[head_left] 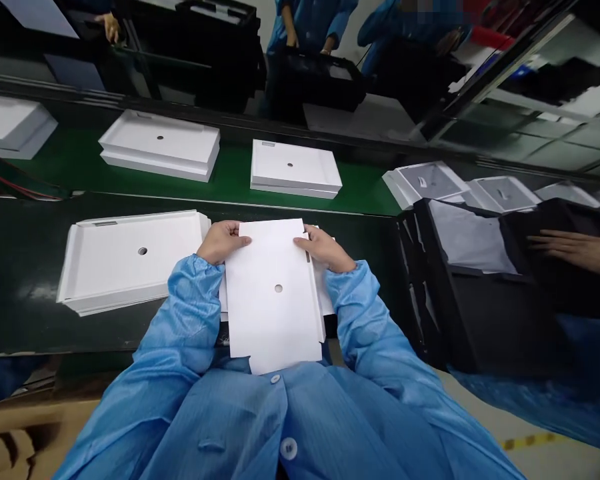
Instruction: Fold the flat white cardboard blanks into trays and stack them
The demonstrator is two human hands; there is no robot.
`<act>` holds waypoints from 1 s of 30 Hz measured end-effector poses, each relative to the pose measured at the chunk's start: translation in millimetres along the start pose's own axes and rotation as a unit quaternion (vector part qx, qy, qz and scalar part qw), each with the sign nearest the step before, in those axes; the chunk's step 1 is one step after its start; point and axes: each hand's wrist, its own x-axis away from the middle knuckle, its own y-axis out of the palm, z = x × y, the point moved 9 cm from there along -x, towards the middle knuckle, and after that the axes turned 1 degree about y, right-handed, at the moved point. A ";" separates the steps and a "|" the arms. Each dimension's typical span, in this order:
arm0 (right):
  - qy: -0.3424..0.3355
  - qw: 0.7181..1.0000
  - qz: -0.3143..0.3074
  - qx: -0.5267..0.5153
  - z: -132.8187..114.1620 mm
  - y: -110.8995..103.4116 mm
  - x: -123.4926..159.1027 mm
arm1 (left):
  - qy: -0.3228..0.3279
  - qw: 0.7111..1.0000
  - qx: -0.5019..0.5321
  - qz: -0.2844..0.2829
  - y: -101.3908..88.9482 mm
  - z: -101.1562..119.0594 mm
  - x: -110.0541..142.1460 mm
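I hold a flat white cardboard sheet [273, 293] with a small round hole in its middle, close in front of my chest. My left hand [221, 241] grips its far left corner, fingers curled over the edge. My right hand [321, 247] grips the far right corner the same way. Under the sheet lie more white cardboard pieces, mostly hidden. To my left a folded white tray [125, 260] with a hole rests on the dark table.
Two folded white trays [160, 150] [293, 170] ride on the green belt [80, 167] beyond, another at far left [13, 127]. A black bin [480, 313] stands at right, another person's hand [575, 250] on it. People in blue coats stand across the belt.
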 end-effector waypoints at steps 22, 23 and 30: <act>-0.189 0.936 0.071 0.290 -9.5 0.1 11.2 | 0.234 0.788 -0.566 -0.062 37.6 33.2 18.9; -0.199 0.922 0.060 0.326 -13.0 2.5 15.2 | 0.237 0.773 -0.583 -0.083 43.1 33.6 23.0; -0.222 0.809 -0.026 0.543 -37.0 25.4 56.3 | 0.166 0.700 -0.680 -0.140 63.5 32.8 47.3</act>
